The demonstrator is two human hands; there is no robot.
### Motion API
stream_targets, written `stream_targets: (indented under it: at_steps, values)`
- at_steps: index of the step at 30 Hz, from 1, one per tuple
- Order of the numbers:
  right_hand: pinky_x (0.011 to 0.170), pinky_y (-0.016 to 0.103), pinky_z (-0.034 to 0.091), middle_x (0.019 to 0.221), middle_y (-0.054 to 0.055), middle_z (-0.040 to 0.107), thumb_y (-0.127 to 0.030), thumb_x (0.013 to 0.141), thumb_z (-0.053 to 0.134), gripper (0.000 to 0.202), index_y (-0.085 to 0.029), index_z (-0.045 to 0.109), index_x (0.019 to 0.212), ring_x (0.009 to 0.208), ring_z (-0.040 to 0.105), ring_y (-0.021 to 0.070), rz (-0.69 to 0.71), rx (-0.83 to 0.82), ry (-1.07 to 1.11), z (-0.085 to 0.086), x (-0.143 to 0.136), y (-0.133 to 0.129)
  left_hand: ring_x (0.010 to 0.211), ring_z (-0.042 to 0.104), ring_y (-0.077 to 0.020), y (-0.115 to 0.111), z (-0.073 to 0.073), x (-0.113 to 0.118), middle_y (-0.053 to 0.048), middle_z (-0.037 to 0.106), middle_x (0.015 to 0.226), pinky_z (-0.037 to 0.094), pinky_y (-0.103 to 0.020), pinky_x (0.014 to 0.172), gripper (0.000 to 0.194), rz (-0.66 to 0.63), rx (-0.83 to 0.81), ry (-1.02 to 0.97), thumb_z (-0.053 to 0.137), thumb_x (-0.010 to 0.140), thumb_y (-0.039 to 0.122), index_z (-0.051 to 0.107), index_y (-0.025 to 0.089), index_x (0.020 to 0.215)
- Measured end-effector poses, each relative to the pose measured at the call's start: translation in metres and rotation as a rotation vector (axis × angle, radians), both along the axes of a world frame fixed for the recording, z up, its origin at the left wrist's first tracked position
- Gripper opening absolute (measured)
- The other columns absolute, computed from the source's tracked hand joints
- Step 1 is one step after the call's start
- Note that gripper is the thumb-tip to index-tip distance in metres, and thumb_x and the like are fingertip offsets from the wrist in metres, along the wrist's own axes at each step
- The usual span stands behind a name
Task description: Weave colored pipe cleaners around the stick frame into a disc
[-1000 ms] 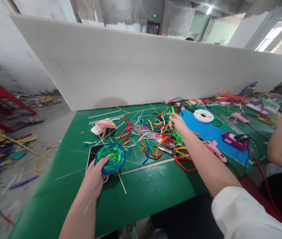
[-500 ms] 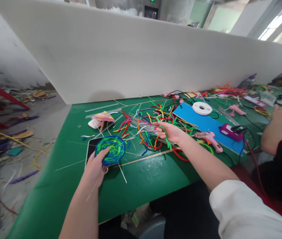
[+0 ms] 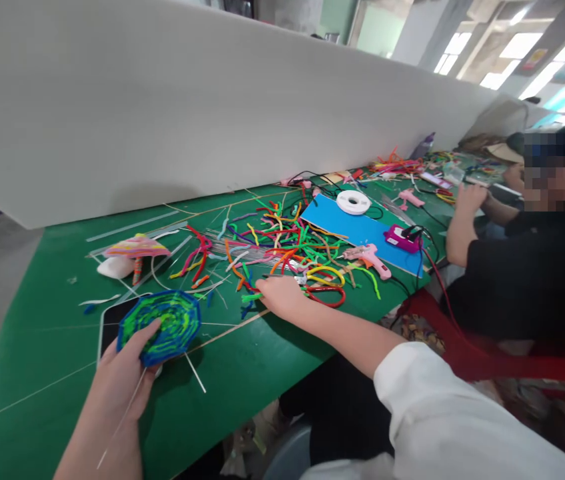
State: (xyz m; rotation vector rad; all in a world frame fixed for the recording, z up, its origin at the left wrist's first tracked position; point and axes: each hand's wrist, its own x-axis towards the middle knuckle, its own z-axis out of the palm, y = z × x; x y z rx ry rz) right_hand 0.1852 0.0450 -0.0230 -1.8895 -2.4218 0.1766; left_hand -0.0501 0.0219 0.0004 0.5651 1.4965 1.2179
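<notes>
Woven disc (image 3: 160, 327), blue-rimmed with green and yellow rings on thin sticks, sits clamped in the left hand (image 3: 120, 383) near the bench's front-left corner; a slack grip could unravel it. Right hand (image 3: 282, 297) pinches a green pipe cleaner (image 3: 251, 297) at the pile's edge

My left hand (image 3: 122, 377) grips a flat blue-and-green woven pipe-cleaner disc (image 3: 161, 325) tilted above the green table; my right hand (image 3: 282, 298) presses a short green pipe cleaner (image 3: 251, 297) beside the pile.
</notes>
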Motion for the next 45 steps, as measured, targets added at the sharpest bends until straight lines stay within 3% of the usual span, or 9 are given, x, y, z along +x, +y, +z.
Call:
stream_targets:
  at_steps: [3,9,14,16,19,23,26,34,45]
  values:
    - [0.061,0.029,0.043,0.084,0.006,0.066,-0.027,0.081,0.044,0.018,-0.020,0.058,0.091,0.077,0.062,0.0220,-0.025,0.021,0.032,0.004,-0.004,0.016,0.044,0.056,-0.0093,0.002,-0.001,0.003,0.005,0.063,0.070,0.039,-0.015,0.030,0.014,0.001,-0.008,0.009,0.064,0.064,0.014,0.062,0.018,0.077]
    - [0.067,0.024,0.042,0.100,0.002,0.065,-0.052,0.081,0.040,0.044,-0.023,0.052,0.112,0.090,0.060,0.0170,-0.057,0.050,0.278,0.023,0.008,0.051,0.042,0.056,-0.0093,0.003,-0.004,0.002,0.005,0.063,0.069,0.039,-0.016,0.028,0.013,0.010,-0.012,0.019,0.065,0.064,0.014,0.063,0.018,0.076]
    - [0.064,0.023,0.037,0.089,0.005,0.067,-0.044,0.082,0.044,0.035,-0.018,0.064,0.093,0.082,0.059,0.0166,-0.130,0.016,0.167,0.033,0.081,0.041,0.042,0.056,-0.0089,0.002,-0.004,0.001,0.005,0.063,0.067,0.040,-0.015,0.029,0.013,-0.007,0.005,-0.009,0.065,0.064,0.015,0.064,0.018,0.077]
    - [0.062,0.022,0.036,0.081,0.005,0.067,-0.035,0.079,0.050,0.025,-0.017,0.066,0.084,0.076,0.059,0.0163,-0.131,-0.020,0.137,0.031,0.113,0.036,0.043,0.057,-0.0088,0.001,-0.002,0.004,0.005,0.064,0.067,0.042,-0.015,0.031,0.013,0.007,0.001,-0.013,0.064,0.065,0.012,0.064,0.017,0.077]
    - [0.065,0.023,0.036,0.087,0.005,0.066,-0.023,0.075,0.054,0.016,-0.019,0.067,0.084,0.081,0.058,0.0169,-0.117,-0.036,0.106,0.021,0.140,0.036,0.051,0.061,-0.0097,0.001,0.000,0.011,0.003,0.067,0.072,0.050,-0.017,0.041,0.019,0.005,0.018,-0.024,0.061,0.068,0.009,0.065,0.018,0.084]
    - [0.067,0.023,0.036,0.092,0.006,0.063,-0.019,0.068,0.060,0.014,-0.020,0.067,0.080,0.084,0.057,0.0172,-0.111,-0.013,0.121,0.008,0.142,0.043,0.058,0.063,-0.0115,0.001,-0.001,0.015,0.000,0.068,0.076,0.054,-0.020,0.050,0.023,-0.040,0.021,-0.023,0.061,0.069,0.010,0.064,0.017,0.091]
    - [0.067,0.023,0.035,0.090,0.006,0.062,-0.023,0.067,0.061,0.013,-0.018,0.066,0.077,0.082,0.055,0.0168,-0.163,0.048,0.181,0.011,0.141,0.051,0.061,0.064,-0.0123,0.001,-0.003,0.013,-0.002,0.069,0.078,0.055,-0.020,0.054,0.024,-0.068,0.015,-0.022,0.061,0.070,0.012,0.063,0.017,0.094]
    - [0.052,0.022,0.035,0.063,0.000,0.056,-0.046,0.069,0.055,0.033,-0.013,0.060,0.071,0.055,0.047,0.0100,-0.407,0.214,0.479,0.046,0.160,0.062,0.064,0.065,-0.0148,-0.003,0.003,0.013,-0.003,0.069,0.079,0.055,-0.021,0.054,0.024,-0.082,0.014,-0.032,0.061,0.071,0.013,0.064,0.017,0.094]
    - [0.039,0.019,0.022,0.048,-0.007,0.034,-0.041,0.064,0.061,0.026,-0.016,0.055,0.067,0.040,0.026,0.0041,-0.447,0.424,0.869,0.082,0.171,0.062,0.065,0.065,-0.0149,-0.005,0.000,0.012,-0.003,0.069,0.079,0.055,-0.022,0.055,0.022,-0.108,0.031,-0.054,0.061,0.071,0.014,0.063,0.017,0.093]
